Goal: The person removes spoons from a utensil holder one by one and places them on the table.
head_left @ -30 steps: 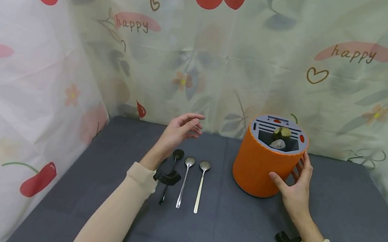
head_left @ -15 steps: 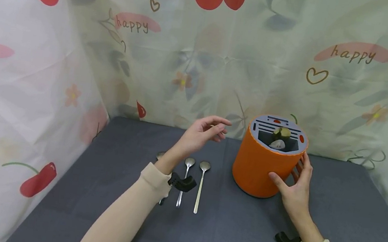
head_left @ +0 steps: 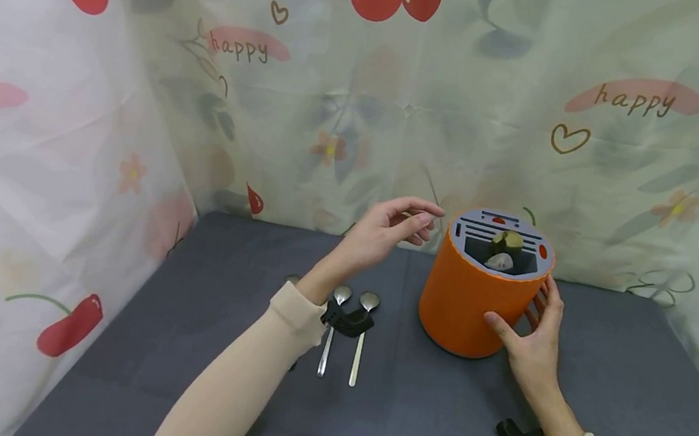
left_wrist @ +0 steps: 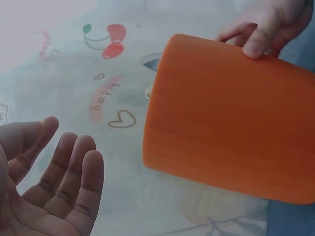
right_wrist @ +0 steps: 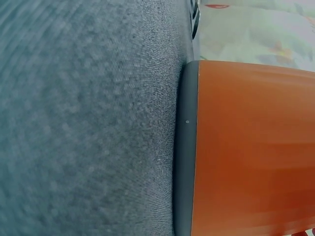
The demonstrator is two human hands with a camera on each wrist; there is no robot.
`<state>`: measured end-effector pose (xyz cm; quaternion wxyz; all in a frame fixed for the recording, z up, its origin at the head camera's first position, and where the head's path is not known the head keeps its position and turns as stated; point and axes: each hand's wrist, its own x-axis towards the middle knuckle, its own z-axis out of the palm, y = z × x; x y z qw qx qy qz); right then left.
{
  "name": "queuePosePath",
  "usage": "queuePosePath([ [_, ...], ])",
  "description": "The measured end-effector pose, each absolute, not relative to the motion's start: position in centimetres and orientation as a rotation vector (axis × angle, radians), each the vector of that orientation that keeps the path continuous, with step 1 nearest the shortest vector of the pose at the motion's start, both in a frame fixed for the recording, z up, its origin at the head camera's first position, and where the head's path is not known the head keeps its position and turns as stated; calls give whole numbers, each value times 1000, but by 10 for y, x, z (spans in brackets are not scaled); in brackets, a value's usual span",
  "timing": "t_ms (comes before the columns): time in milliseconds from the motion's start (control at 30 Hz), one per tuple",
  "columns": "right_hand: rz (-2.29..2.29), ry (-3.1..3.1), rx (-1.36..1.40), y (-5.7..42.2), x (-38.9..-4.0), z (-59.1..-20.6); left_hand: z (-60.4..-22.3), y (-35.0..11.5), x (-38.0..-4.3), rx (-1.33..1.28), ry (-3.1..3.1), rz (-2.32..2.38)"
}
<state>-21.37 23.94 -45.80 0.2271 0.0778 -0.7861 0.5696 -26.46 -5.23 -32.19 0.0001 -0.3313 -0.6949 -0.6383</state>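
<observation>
An orange cylindrical utensil holder (head_left: 478,303) with a grey slotted top (head_left: 472,224) stands upright on the table. In its larger opening sit a yellow-green piece (head_left: 509,240) and a whitish piece (head_left: 500,261), their lower parts hidden. My right hand (head_left: 530,351) grips the holder's right side, thumb in front and fingers behind. Just left of the holder's top, my left hand (head_left: 388,229) hovers with loosely bent fingers and holds nothing. The left wrist view shows its fingers (left_wrist: 91,184) apart from the orange wall.
Below my left forearm lie two silver spoons (head_left: 327,353) side by side, partly covered by the wrist strap (head_left: 348,320). The bowl of another spoon (head_left: 292,278) shows left of the wrist. Patterned cloth (head_left: 402,128) hangs behind the dark grey table (head_left: 428,423).
My left hand has moved right and slightly up, from above the spoons to beside the holder's top. My right hand and the holder have stayed in place.
</observation>
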Motion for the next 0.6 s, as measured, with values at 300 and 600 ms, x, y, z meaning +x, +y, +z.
queuePosePath([
  [300, 1581, -2163, 197, 238, -213, -458, -321, -42, -264, -1088, -2178, -2008],
  [600, 1613, -2142, 207, 237, -212, -457, -321, -33, -267, -1123, -2201, -2018],
])
